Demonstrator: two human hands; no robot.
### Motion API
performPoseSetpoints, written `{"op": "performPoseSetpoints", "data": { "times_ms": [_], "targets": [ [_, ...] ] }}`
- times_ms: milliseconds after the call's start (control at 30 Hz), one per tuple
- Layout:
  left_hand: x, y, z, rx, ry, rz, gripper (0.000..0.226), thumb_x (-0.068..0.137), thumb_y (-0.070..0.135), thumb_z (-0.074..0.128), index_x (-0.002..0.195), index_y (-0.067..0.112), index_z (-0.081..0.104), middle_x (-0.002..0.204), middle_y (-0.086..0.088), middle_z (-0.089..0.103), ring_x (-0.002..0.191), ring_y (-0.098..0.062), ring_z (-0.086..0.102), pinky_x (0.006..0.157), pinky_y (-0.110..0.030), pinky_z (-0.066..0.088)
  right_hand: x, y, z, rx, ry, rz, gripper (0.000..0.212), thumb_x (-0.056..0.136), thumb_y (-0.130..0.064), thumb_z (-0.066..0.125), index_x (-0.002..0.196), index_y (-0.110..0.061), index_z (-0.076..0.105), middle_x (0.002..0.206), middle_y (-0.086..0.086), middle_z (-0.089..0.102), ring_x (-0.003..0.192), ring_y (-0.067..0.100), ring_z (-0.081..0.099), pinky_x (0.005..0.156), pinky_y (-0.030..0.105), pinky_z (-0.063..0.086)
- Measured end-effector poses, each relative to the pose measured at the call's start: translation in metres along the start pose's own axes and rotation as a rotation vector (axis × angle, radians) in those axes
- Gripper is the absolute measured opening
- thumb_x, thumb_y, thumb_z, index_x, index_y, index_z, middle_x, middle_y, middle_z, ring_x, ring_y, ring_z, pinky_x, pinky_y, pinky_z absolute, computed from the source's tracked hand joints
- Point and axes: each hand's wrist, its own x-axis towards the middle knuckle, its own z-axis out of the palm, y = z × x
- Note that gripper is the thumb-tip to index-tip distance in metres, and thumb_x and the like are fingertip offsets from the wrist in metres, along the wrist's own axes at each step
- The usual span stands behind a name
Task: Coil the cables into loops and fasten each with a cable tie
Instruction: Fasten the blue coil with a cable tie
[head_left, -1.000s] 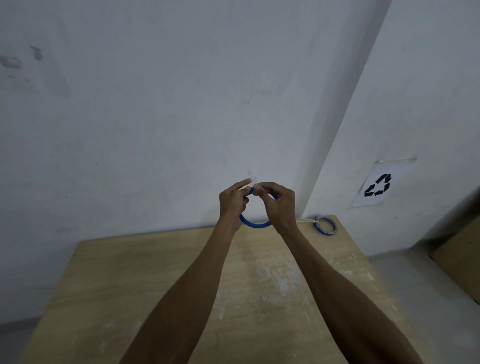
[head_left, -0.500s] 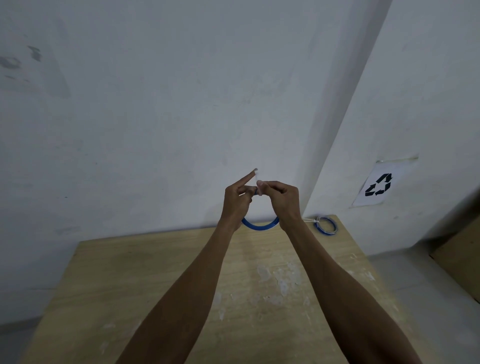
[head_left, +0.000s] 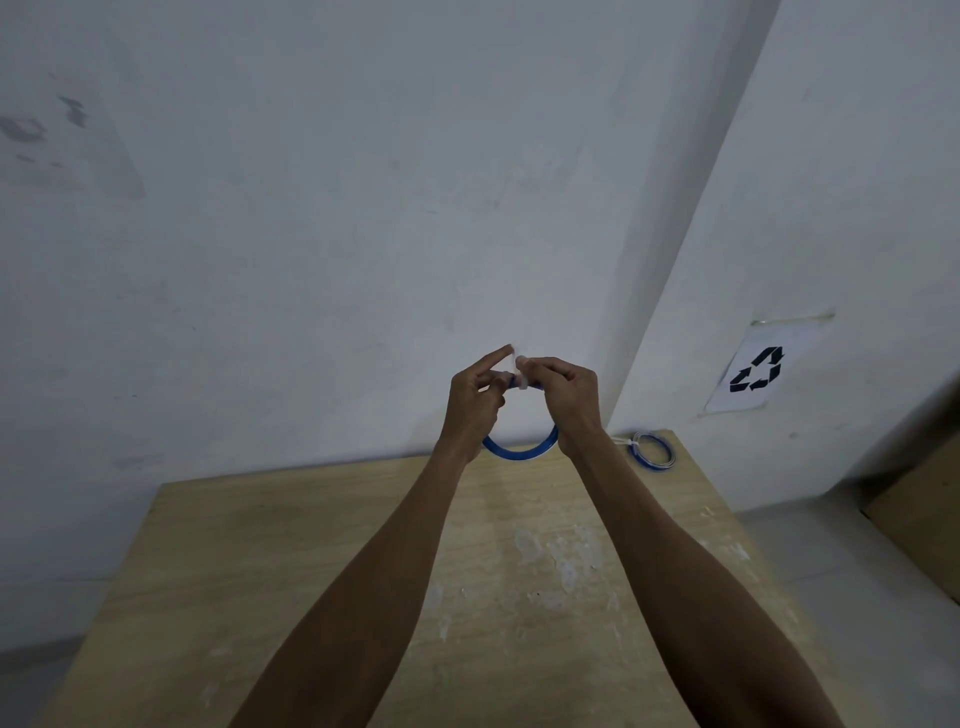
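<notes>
A blue cable coiled into a loop (head_left: 519, 451) hangs in the air above the far edge of the wooden table (head_left: 311, 545). My left hand (head_left: 475, 402) and my right hand (head_left: 569, 400) pinch the top of the loop from either side. A pale cable tie (head_left: 521, 375) sits around the coil between my fingertips, its tail partly hidden. My left index finger sticks out straight. A second blue coil (head_left: 652, 451), bound with a white tie, lies on the table's far right corner.
White walls stand right behind the table and meet in a corner at the right. A paper sign with a recycling symbol (head_left: 758, 370) hangs on the right wall. A brown board (head_left: 919, 499) stands at the far right.
Both hands rose slightly with the coil. My left index finger straightened out, and the upright tail of the tie is no longer clearly visible above my fingers.
</notes>
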Motion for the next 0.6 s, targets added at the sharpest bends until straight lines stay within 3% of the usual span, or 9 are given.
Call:
{"op": "performPoseSetpoints", "data": {
  "times_ms": [133,333,500,600],
  "targets": [
    [0.0002,0.0028,0.0013,-0.001,-0.019,0.017,0.045,0.103,0.005,0.055,0.138,0.033,0.064,0.086,-0.009,0.074,0.057,-0.014,0.035,0.044,-0.018,0.031,0.0007,-0.0027,-0.0017,-0.015,0.006,-0.01,0.025,0.097,-0.011,0.065,0.087,0.01,0.075,0.07,-0.006,0.07,0.066,-0.006,0.068,0.063,0.003,0.047],
    [-0.0003,0.0006,0.0034,0.083,-0.015,0.072,0.048,0.103,0.005,0.057,0.145,0.027,0.057,0.09,-0.007,0.074,0.05,-0.007,0.046,0.044,-0.015,0.035,0.0005,-0.0061,-0.0011,-0.042,0.006,-0.013,0.024,0.097,-0.011,0.065,0.087,0.008,0.076,0.073,-0.001,0.071,0.067,-0.004,0.069,0.064,0.003,0.048],
    [-0.0023,0.002,0.0008,0.075,-0.02,0.11,0.045,0.103,0.003,0.055,0.142,0.026,0.06,0.089,-0.008,0.074,0.05,-0.007,0.044,0.045,-0.014,0.035,-0.0013,-0.0078,-0.0009,-0.065,0.004,-0.012,0.025,0.098,-0.012,0.064,0.086,0.005,0.077,0.074,-0.003,0.071,0.069,-0.005,0.069,0.065,0.003,0.048],
    [-0.0035,0.0039,0.0008,0.1,-0.009,0.134,0.044,0.103,0.001,0.055,0.141,0.02,0.061,0.097,-0.014,0.075,0.056,-0.003,0.056,0.048,-0.008,0.037,-0.0011,-0.0089,-0.0004,-0.071,0.009,0.011,0.024,0.098,-0.011,0.064,0.084,0.004,0.076,0.074,-0.002,0.071,0.066,-0.006,0.067,0.063,0.002,0.047]
  ]
}}
